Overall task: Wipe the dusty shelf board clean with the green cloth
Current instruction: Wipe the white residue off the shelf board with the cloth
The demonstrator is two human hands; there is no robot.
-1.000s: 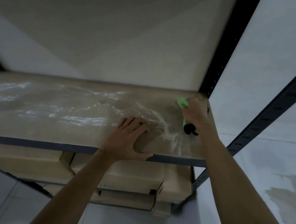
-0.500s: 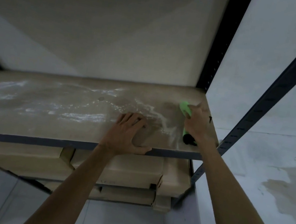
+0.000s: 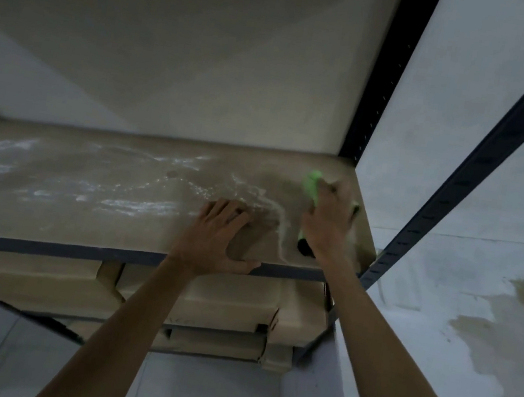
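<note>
The brown shelf board (image 3: 81, 215) runs across the middle of the view, streaked with white dust over its left and centre. At its right end my right hand (image 3: 330, 223) presses the green cloth (image 3: 312, 185) flat on the board; the cloth shows past my fingers, and a dark end sticks out below my palm. My left hand (image 3: 217, 236) lies flat on the board by its front edge, fingers apart, thumb hooked over the dark metal rail. The board around the cloth looks darker and free of dust.
Dark metal uprights (image 3: 378, 79) stand at the shelf's right rear and front right corner (image 3: 460, 183). Flattened cardboard boxes (image 3: 205, 298) lie on the shelf below. A pale wall backs the shelf, and a stained floor (image 3: 491, 317) shows at right.
My right hand with the cloth slid toward the front edge, then back toward the rear right corner. My left hand stayed in place.
</note>
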